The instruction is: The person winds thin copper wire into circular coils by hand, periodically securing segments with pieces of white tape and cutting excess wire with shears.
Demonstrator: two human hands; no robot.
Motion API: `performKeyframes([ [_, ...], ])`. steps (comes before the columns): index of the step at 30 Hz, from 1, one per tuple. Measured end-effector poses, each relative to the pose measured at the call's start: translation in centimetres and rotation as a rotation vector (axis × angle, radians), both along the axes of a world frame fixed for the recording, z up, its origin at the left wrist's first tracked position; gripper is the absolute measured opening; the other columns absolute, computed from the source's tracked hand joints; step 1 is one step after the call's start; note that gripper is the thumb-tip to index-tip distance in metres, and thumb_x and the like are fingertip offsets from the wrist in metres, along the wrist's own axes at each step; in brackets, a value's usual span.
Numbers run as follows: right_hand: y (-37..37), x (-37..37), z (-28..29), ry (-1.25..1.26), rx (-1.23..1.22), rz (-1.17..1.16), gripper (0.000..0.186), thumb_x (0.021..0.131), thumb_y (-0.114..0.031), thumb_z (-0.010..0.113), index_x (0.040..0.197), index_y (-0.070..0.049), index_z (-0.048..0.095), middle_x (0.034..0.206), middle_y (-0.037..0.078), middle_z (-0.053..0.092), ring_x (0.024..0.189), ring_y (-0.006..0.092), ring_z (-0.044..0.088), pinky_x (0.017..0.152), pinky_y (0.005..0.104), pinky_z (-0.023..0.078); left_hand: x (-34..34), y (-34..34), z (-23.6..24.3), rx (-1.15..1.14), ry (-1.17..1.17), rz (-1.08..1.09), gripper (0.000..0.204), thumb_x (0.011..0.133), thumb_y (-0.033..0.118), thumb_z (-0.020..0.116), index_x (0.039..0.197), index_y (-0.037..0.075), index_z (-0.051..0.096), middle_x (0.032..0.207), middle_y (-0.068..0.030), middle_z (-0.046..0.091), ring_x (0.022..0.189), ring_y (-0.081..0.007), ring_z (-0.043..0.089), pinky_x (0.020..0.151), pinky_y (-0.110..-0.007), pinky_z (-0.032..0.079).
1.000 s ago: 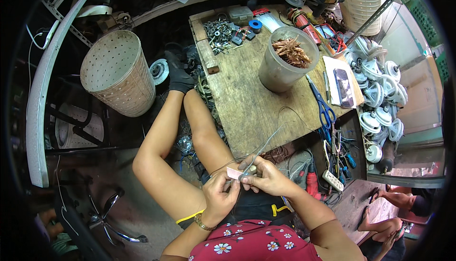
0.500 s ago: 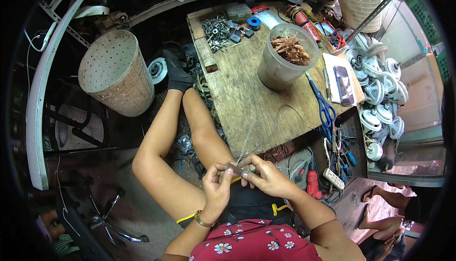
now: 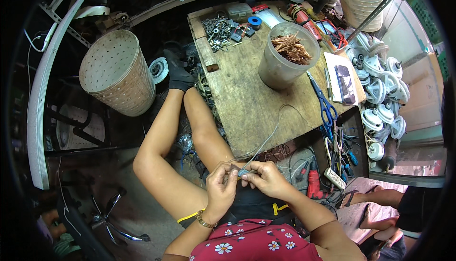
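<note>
Over my lap, my left hand (image 3: 221, 186) and my right hand (image 3: 265, 179) work close together, thumbs and fingertips pinched. A small brown strip (image 3: 233, 168), partly hidden, sits between the left thumb and fingers. My right fingers grip a thin grey wire (image 3: 261, 149), which rises from the pinch and loops over the table's near edge. A small blue-grey piece (image 3: 242, 172) shows between the two hands; I cannot make out what it is.
The wooden table (image 3: 237, 104) holds a tub of copper strands (image 3: 285, 78), blue-handled scissors (image 3: 327, 111), a phone (image 3: 345, 84) and loose screws (image 3: 218, 33). White pulley-like parts (image 3: 375, 90) are piled right. A perforated basket (image 3: 137, 90) stands left; a red power tool (image 3: 313, 182) lies below the table.
My right hand has shifted slightly, and the brown strip shows less between the fingers. The blue-grey piece is now plainer between the hands. The wire loop lies differently. At lower right, another person's legs have moved.
</note>
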State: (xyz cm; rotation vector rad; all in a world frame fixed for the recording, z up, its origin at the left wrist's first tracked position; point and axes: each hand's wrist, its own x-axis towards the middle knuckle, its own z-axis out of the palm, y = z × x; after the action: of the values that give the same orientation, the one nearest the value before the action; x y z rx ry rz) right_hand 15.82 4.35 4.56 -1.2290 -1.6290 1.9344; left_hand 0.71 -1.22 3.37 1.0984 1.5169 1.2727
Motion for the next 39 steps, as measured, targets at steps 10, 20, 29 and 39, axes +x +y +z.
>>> performKeyframes([
  [10, -0.1, -0.2, -0.8, 0.028, -0.053, -0.001, 0.014, 0.091, -0.012, 0.057, 0.094, 0.001, 0.059, 0.068, 0.004, 0.062, 0.055, 0.0062, 0.051, 0.051, 0.0234, 0.042, -0.4, -0.2, -0.4, -0.032, 0.001, -0.057, 0.012, 0.086, 0.004, 0.060, 0.079, -0.003, 0.054, 0.079, -0.0083, 0.058, 0.072, -0.0126, 0.054, 0.064, -0.025, 0.044],
  [20, 0.3, 1.0, -1.6, 0.302, -0.434, -0.093, 0.020, 0.094, -0.014, 0.053, 0.106, 0.001, 0.047, 0.079, 0.012, 0.062, 0.066, 0.0142, 0.059, 0.059, 0.0245, 0.049, -1.1, -1.0, -0.8, -0.046, -0.008, -0.022, 0.011, 0.084, 0.002, 0.061, 0.078, -0.001, 0.053, 0.077, -0.0051, 0.054, 0.071, -0.0099, 0.049, 0.065, -0.023, 0.040],
  [29, 0.3, -0.1, -0.7, 0.280, -0.403, -0.055, 0.020, 0.093, -0.015, 0.056, 0.103, 0.000, 0.048, 0.075, 0.008, 0.062, 0.062, 0.0114, 0.058, 0.055, 0.0221, 0.046, -0.4, -1.4, -0.5, 0.103, 0.118, 0.038, 0.008, 0.081, -0.002, 0.064, 0.079, -0.004, 0.056, 0.072, -0.0083, 0.055, 0.062, -0.0121, 0.053, 0.052, -0.023, 0.040],
  [39, 0.6, -0.1, 0.0, 0.235, -0.366, 0.015, 0.018, 0.093, -0.013, 0.055, 0.104, 0.001, 0.052, 0.075, 0.008, 0.063, 0.061, 0.0100, 0.057, 0.054, 0.0218, 0.045, -1.0, -1.3, 0.5, 0.146, 0.270, -0.021, 0.010, 0.075, 0.000, 0.068, 0.073, 0.000, 0.058, 0.062, -0.0084, 0.051, 0.051, -0.0167, 0.050, 0.047, -0.026, 0.039],
])
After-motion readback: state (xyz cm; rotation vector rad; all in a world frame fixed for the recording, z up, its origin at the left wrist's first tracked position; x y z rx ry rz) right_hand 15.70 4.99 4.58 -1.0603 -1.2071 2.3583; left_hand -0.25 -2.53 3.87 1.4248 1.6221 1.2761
